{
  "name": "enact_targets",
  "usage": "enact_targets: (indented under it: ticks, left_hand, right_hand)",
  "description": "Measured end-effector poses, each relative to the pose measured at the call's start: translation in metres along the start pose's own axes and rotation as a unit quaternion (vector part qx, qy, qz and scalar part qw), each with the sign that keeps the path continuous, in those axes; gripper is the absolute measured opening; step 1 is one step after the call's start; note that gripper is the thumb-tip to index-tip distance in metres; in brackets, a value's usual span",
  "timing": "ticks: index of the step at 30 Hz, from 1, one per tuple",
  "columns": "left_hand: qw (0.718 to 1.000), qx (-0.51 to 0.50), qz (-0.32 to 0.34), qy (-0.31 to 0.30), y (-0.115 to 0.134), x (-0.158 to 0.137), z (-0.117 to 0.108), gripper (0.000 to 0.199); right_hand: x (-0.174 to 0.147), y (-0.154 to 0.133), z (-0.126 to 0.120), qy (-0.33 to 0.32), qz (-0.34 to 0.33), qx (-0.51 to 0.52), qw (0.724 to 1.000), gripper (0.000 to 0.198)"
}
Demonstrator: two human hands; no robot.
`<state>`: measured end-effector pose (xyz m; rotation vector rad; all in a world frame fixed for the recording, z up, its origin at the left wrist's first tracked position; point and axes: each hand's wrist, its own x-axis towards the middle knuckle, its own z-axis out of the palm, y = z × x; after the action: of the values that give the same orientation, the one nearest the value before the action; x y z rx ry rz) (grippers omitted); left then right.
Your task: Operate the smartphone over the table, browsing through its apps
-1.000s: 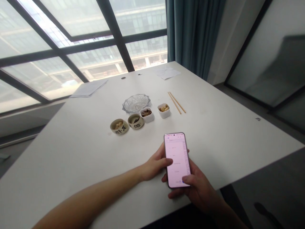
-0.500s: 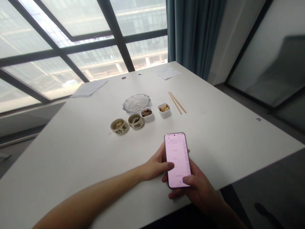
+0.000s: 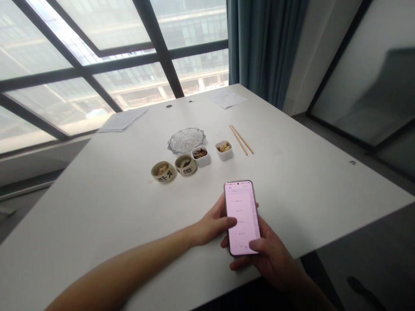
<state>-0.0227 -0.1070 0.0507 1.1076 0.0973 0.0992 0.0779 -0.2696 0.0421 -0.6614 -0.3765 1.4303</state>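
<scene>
Both my hands hold a smartphone (image 3: 242,207) upright above the near part of the table, its pinkish-white screen lit with small, unreadable text. My left hand (image 3: 212,222) grips its left side, the thumb lying across the glass. At the lower right my right hand (image 3: 270,252) is closed round the phone, with its thumb on the bottom of the screen. Beyond the phone stand two white square dishes, one with dark brown pieces (image 3: 201,156) and one with pale tan pieces (image 3: 224,150). Left of these are two beige bowls (image 3: 163,172) with black characters, small pieces inside.
Behind the small bowls a clear glass bowl (image 3: 186,140) with a scalloped rim stands on the white table (image 3: 113,185). A pair of chopsticks (image 3: 241,140) lies right of the dishes. Paper sheets (image 3: 123,119) lie at the far left, more paper (image 3: 227,99) at the back.
The text on the phone's screen has shifted. My hands keep the same hold, and the bowls and chopsticks stay where they were.
</scene>
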Motion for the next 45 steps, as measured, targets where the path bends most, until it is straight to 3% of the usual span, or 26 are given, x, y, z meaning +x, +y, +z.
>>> enact_targets:
  ticks: [6,12,17,25,32,40,45]
  left_hand:
    - [1.0,-0.016,-0.001,0.001,0.0003,0.0005,0.0015,0.06]
    - [1.0,0.019,0.0,0.004,0.0012,0.0,0.0009,0.069]
    - [1.0,0.001,-0.007,0.01,0.0001,-0.0005,-0.0005,0.06]
    - [0.999,0.037,-0.012,0.008,0.0013,-0.0012,0.0007,0.068]
    - [1.0,0.022,-0.003,0.003,0.0011,-0.0005,0.0015,0.059]
    - [0.999,0.042,-0.006,0.01,0.0011,-0.0015,0.0001,0.073]
    - [1.0,0.014,0.0,-0.003,0.0008,-0.0002,-0.0002,0.06]
  right_hand:
    - [-0.0009,-0.0029,0.0025,0.005,0.007,0.0,1.0,0.075]
    - [-0.0008,-0.0038,0.0038,0.004,0.008,-0.005,1.0,0.073]
    - [-0.0011,-0.0045,0.0043,0.005,0.009,-0.002,1.0,0.075]
    - [-0.0009,-0.0048,0.0046,0.007,0.009,-0.005,1.0,0.074]
    - [-0.0011,-0.0048,0.0045,0.004,0.01,-0.003,1.0,0.073]
    - [-0.0001,-0.0033,0.0033,0.003,0.007,-0.003,1.0,0.075]
    - [0.0,-0.0022,0.0025,0.004,0.004,-0.002,1.0,0.074]
